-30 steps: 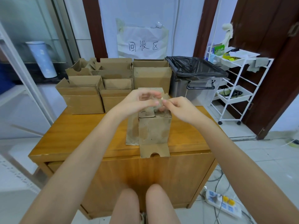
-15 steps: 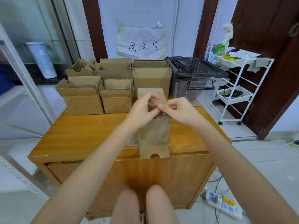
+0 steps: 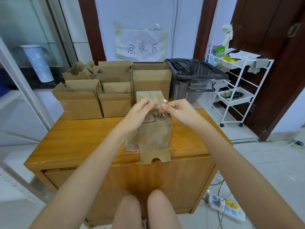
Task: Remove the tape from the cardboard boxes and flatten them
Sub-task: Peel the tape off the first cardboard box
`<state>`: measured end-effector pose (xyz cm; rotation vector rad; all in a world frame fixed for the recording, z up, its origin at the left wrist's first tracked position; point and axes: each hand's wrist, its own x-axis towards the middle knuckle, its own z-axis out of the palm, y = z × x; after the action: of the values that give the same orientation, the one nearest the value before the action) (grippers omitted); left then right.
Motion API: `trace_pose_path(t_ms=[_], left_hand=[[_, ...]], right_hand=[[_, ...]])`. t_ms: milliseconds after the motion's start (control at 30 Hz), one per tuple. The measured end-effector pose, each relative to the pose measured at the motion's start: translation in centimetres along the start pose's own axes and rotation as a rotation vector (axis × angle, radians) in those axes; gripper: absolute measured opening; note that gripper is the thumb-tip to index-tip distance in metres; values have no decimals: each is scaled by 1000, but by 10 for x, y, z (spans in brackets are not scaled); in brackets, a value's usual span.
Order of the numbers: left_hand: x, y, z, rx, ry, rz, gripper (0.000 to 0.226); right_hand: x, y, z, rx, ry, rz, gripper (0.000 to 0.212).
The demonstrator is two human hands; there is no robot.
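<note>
A small brown cardboard box (image 3: 154,136) stands upright at the near edge, top flaps open, one flap hanging over the front. A crumpled strip of clear tape (image 3: 159,105) is held above its open top. More open cardboard boxes (image 3: 113,90) cluster at the far left.

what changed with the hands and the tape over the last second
Both hands, left hand and right hand, drew slightly apart, stretching the clear tape they pinch above the small box. The box, the stacked boxes and the bin stayed put.
</note>
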<state>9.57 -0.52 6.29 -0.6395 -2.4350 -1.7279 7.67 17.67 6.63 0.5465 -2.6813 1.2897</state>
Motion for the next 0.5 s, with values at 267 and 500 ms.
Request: trace_pose_path(t_ms=[267, 500], left_hand=[[9, -8, -7, 7, -1, 75, 20], [14, -6, 3, 153, 70, 22, 26]], right_hand=[[-3, -6, -3, 54, 0, 20, 34], [-8, -12, -8, 19, -81, -2, 34]])
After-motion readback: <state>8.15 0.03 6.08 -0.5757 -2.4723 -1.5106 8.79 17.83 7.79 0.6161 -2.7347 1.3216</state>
